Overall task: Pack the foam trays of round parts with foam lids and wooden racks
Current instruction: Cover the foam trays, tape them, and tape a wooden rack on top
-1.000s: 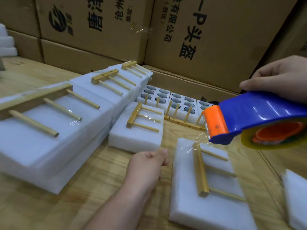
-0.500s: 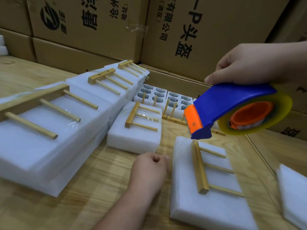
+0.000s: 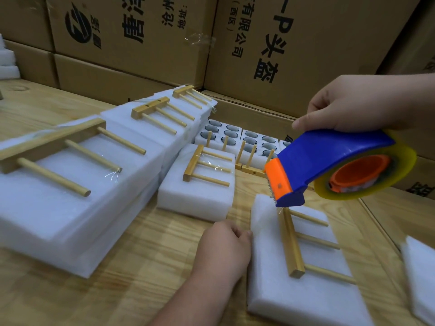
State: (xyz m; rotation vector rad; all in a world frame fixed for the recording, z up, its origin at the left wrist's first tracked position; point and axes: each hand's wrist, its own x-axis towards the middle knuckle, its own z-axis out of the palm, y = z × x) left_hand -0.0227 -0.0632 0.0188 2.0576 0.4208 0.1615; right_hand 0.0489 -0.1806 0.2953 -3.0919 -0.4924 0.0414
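A white foam pack [image 3: 303, 300] lies at the lower right of the table with a wooden rack [image 3: 290, 243] flat on its lid. My right hand [image 3: 357, 102] grips a blue and orange tape dispenser [image 3: 329, 161], whose toothed end sits just over the rack's far end. My left hand [image 3: 226, 245] is curled against the pack's left edge, fingers pressed to the foam. Behind, open foam trays [image 3: 235, 135] show round dark parts, with another rack [image 3: 249, 161] standing against them.
Several lidded foam packs with racks run along the left: a big one [image 3: 58, 208], a middle one [image 3: 162, 128], and a small one [image 3: 197, 187]. Cardboard boxes [image 3: 294, 43] wall the back. A loose foam piece [image 3: 421, 274] lies at the right edge.
My right hand has brought the tape dispenser left and down, from off to the right onto the far end of the rack. My left hand moved right up against the pack's edge.
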